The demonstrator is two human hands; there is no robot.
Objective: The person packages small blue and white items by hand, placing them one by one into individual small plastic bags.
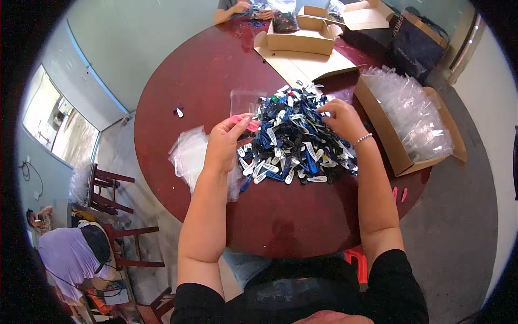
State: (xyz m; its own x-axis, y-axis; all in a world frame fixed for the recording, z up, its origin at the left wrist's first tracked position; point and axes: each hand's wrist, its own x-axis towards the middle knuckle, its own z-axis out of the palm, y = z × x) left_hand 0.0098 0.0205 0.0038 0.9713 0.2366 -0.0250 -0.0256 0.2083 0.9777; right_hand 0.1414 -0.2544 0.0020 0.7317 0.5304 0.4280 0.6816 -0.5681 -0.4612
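A large pile of snap hair clips [294, 137], mostly blue, black and silver-white, lies on the round dark red table [189, 75]. At the pile's left edge my left hand [229, 137] pinches something pink [251, 125], which looks like pink clips. My right hand [342, 120], with a bracelet at the wrist, reaches onto the pile's upper right side; its fingers are bent against the clips, and whether it holds one is too small to tell. Clear flat plastic bags [191, 156] lie under and left of my left forearm, with another clear bag [243, 101] above that hand.
An open cardboard box [383, 127] full of clear bags stands right of the pile. More cardboard boxes [299, 43] are at the far side, near another person's hands [264, 14]. Two pink clips [404, 194] lie at the right edge. Stools [116, 186] stand left.
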